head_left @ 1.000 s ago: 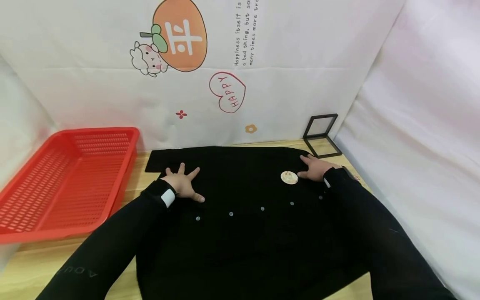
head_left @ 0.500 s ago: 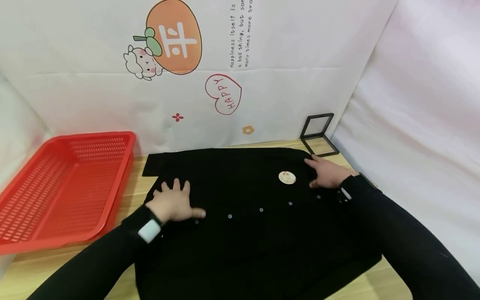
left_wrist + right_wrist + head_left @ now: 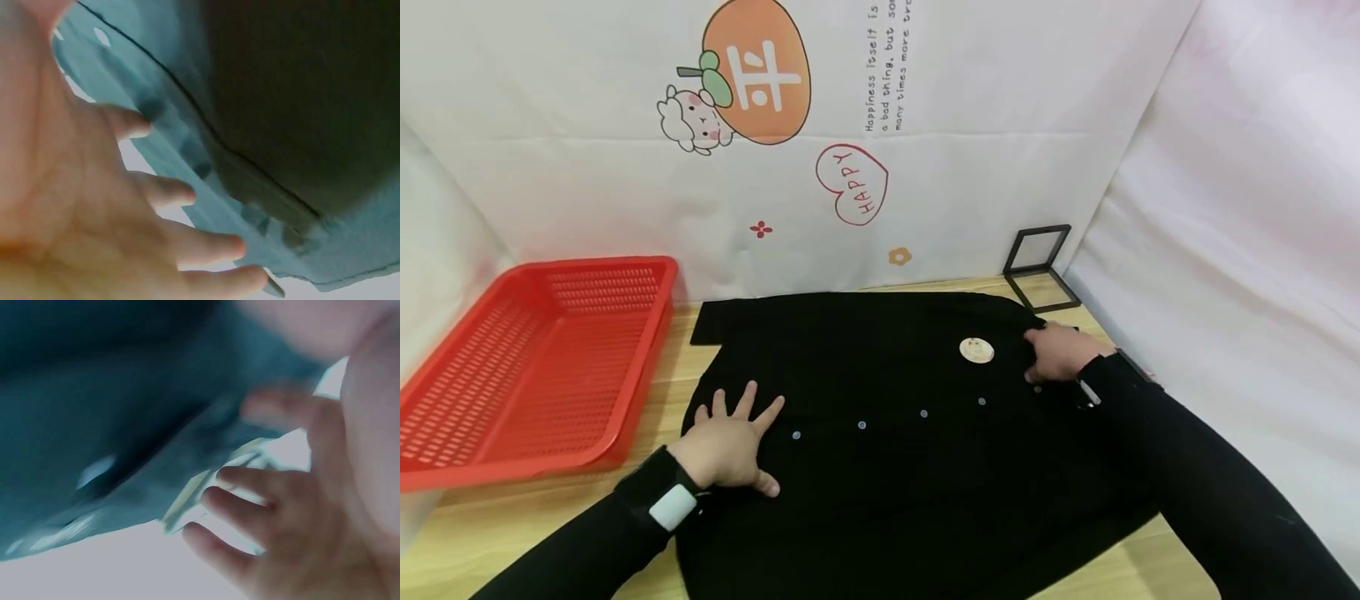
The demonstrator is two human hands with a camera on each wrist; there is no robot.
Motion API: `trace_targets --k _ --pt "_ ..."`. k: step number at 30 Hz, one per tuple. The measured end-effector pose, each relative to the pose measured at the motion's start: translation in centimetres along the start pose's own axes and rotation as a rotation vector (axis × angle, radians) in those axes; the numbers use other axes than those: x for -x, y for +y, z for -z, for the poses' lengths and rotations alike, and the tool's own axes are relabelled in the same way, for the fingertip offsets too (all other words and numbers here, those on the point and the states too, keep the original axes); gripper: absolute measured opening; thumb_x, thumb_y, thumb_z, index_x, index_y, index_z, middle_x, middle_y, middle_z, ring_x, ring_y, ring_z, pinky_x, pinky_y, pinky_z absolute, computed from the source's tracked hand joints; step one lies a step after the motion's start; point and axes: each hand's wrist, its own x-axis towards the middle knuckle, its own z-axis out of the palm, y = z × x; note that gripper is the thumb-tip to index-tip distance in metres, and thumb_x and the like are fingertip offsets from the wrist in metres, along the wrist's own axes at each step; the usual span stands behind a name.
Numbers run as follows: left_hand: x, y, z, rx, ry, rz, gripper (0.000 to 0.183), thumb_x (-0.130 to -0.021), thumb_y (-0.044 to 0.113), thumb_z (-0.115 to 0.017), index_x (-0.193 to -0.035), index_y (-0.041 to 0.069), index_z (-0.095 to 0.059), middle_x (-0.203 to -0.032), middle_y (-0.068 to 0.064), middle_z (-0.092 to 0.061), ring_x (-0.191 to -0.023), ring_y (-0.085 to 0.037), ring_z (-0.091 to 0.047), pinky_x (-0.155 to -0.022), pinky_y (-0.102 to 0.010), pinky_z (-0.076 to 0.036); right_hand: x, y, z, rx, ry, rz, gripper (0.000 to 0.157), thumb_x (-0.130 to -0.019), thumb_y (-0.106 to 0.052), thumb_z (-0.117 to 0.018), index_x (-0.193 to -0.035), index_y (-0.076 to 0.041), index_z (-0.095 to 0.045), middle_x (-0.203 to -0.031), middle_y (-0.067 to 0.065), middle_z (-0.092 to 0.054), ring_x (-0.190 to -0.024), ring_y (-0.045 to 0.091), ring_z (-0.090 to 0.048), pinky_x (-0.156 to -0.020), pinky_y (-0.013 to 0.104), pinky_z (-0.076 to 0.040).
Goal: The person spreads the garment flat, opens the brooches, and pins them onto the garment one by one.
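A black buttoned shirt (image 3: 880, 358) lies spread on the wooden table, with a row of small buttons across it and a round, pale patch (image 3: 977, 350) toward its right. My left hand (image 3: 722, 446) rests on the shirt's left edge, fingers fanned out straight. In the left wrist view its fingertips (image 3: 225, 247) lie along a seamed edge of the cloth. At the shirt's right end, beside the last button, is my right hand (image 3: 1063, 352). Its thumb and index finger stand apart over the cloth in the right wrist view, while the other fingers (image 3: 231, 509) bend loosely beyond the edge.
A red plastic basket (image 3: 550, 367) stands on the left. Behind the right hand, a black hinged frame (image 3: 1041, 271) leans at the back corner. White printed cloth (image 3: 962, 183) hangs along the back, and plain white cloth (image 3: 1240, 250) covers the right side.
My left hand has slid down and left over the shirt to its left edge, fingers spreading again. My right hand has moved right, away from the round patch.
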Motion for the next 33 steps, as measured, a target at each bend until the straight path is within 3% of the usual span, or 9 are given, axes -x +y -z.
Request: trace_targets --k 2,4,8,12,18,24,33 --pt "0.3 0.1 -0.5 0.0 0.016 -0.021 0.12 -0.066 0.075 -0.074 -0.16 0.02 -0.025 -0.161 -0.028 -0.007 -0.132 -0.07 -0.008 -0.1 -0.077 -0.018 -0.6 -1.6 0.1 0.006 0.109 0.039 0.062 -0.09 -0.029 -0.074 -0.134 0.009 -0.053 -0.121 0.03 -0.058 -0.113 0.047 -0.054 -0.092 0.057 -0.044" --pt "0.4 0.2 -0.9 0.002 0.026 -0.038 0.118 -0.066 0.076 -0.072 -0.16 0.021 -0.027 -0.161 -0.028 -0.01 -0.132 -0.07 -0.01 -0.099 -0.077 -0.02 -1.5 -3.3 -0.1 -0.026 0.161 0.055 0.059 -0.093 -0.032 -0.071 -0.133 0.008 -0.054 -0.118 0.026 -0.061 -0.109 0.042 -0.057 -0.089 0.054 -0.046" --pt "0.3 0.2 -1.4 0.013 0.027 -0.039 0.12 -0.064 0.075 -0.075 -0.16 0.021 -0.027 -0.161 -0.028 -0.008 -0.131 -0.071 -0.009 -0.098 -0.077 -0.022 -3.4 -5.0 -1.1 -0.061 0.168 0.048 0.06 -0.092 -0.037 -0.072 -0.131 0.005 -0.056 -0.111 0.021 -0.062 -0.096 0.034 -0.059 -0.081 0.048 -0.047" --pt "0.1 0.5 -1.5 0.033 0.029 -0.043 0.121 -0.063 0.073 -0.077 -0.16 0.021 -0.027 -0.16 -0.029 -0.007 -0.13 -0.072 -0.007 -0.097 -0.078 -0.021 -4.5 -4.8 -1.7 -0.076 0.185 0.063 0.049 -0.088 -0.025 -0.078 -0.123 0.003 -0.06 -0.1 0.015 -0.063 -0.082 0.027 -0.058 -0.075 0.043 -0.047" --pt "0.5 0.7 -1.2 0.046 0.018 -0.04 0.122 -0.063 0.073 -0.077 -0.16 0.02 -0.026 -0.161 -0.029 -0.005 -0.131 -0.072 -0.004 -0.097 -0.079 -0.019 -4.5 -3.9 -1.5 -0.154 0.143 0.123 0.058 -0.085 -0.009 -0.077 -0.137 0.002 -0.054 -0.129 0.023 -0.055 -0.098 0.031 -0.057 -0.083 0.046 -0.046" --pt "0.5 0.6 -0.9 0.052 0.012 -0.041 0.121 -0.064 0.072 -0.077 -0.16 0.02 -0.025 -0.161 -0.029 -0.004 -0.131 -0.072 -0.003 -0.098 -0.079 -0.017 -4.6 -3.4 -1.4 -0.164 0.105 0.169 0.053 -0.087 0.0 -0.072 -0.138 -0.005 -0.056 -0.133 0.021 -0.049 -0.099 0.03 -0.054 -0.079 0.043 -0.043" --pt "0.6 0.6 -1.2 0.055 -0.002 -0.035 0.121 -0.064 0.072 -0.076 -0.16 0.019 -0.024 -0.161 -0.029 -0.003 -0.131 -0.072 -0.002 -0.098 -0.079 -0.017 -4.4 -4.3 -0.5 -0.14 0.039 0.108 0.069 -0.09 -0.018 -0.075 -0.15 -0.006 -0.042 -0.14 0.024 -0.042 -0.093 0.026 -0.058 -0.078 0.042 -0.044"
